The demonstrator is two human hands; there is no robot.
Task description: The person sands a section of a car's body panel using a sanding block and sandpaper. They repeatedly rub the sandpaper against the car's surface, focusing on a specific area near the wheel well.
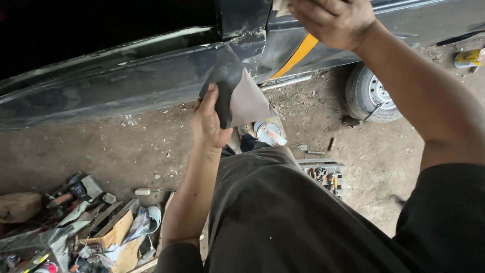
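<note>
My left hand (208, 121) grips a folded sheet of sandpaper (242, 96), dark on one face and pale brown on the other, held just below the sill of a black car body (126, 83). My right hand (333, 20) is raised at the top of the view against the car's side, fingers closed around a small pale piece (280, 6) that is mostly hidden. A yellow stripe (298, 55) runs down the panel under that hand. My dark trousers (283, 212) fill the lower middle.
An open tin with a stick in it (268, 132) stands on the dirt floor by my knee. A car wheel (371, 93) is at right. Scattered tools and scraps (86, 222) lie at lower left, a small tool tray (326, 174) at right, a yellow container (467, 58) far right.
</note>
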